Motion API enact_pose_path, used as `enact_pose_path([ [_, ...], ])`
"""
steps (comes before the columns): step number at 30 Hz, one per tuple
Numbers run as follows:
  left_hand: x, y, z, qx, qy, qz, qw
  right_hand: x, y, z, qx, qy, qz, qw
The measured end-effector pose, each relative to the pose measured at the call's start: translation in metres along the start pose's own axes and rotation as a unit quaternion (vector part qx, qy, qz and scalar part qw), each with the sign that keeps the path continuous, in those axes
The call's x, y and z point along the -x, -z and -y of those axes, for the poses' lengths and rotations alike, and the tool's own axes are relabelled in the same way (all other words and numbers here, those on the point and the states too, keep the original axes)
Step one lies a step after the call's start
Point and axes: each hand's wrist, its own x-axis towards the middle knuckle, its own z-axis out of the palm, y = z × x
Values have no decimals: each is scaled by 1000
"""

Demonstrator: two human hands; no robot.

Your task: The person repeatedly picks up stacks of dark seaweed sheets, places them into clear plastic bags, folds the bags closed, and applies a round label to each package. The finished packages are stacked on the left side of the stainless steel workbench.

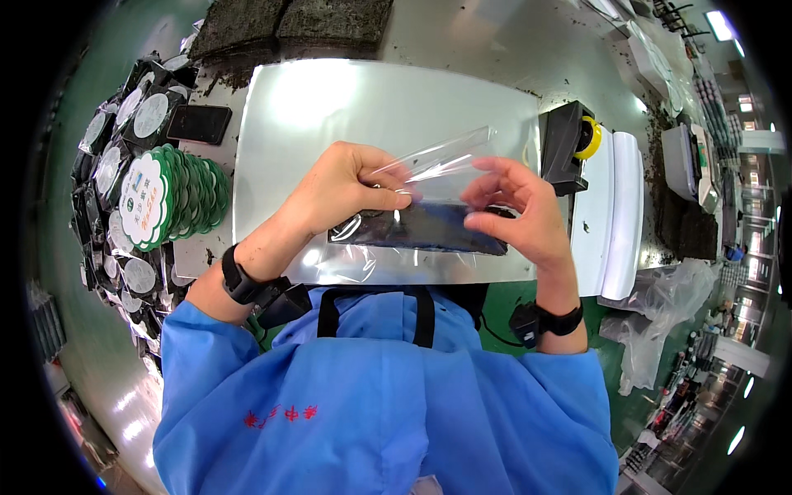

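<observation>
A flat, dark oblong pack [429, 233] lies in clear plastic film [441, 157] near the front of the pale, shiny work sheet. A loose flap of the film rises above the pack and catches the light. My left hand [351, 188] pinches the film between thumb and fingers at the pack's upper left side. At the right end my right hand [524, 210] curls its fingers round the film, with the thumb against the pack; exactly how firmly it grips is hard to see.
Left stand a stack of green-edged, scalloped labels [148, 198], a black phone [200, 124] and many dark packs with round white labels [150, 115]. Dark fibrous slabs [330, 25] lie at the back. Right are a black tape dispenser [569, 148] and a white paper roll [623, 214].
</observation>
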Motion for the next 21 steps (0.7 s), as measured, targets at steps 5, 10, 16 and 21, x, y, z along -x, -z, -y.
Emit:
enact_pose_path([
  [5, -3, 6, 5, -1, -56, 33, 998, -1, -5, -17, 121, 110, -92, 982],
  [10, -3, 5, -1, -404, -384, 12, 830, -19, 1, -26, 343, 408, -67, 843],
  [16, 14, -26, 4, -614, -367, -30, 699, -22, 13, -16, 461, 440, -30, 770],
  [21, 5, -12, 7, -622, -378, -21, 685, -7, 46, -14, 531, 347, -38, 772],
])
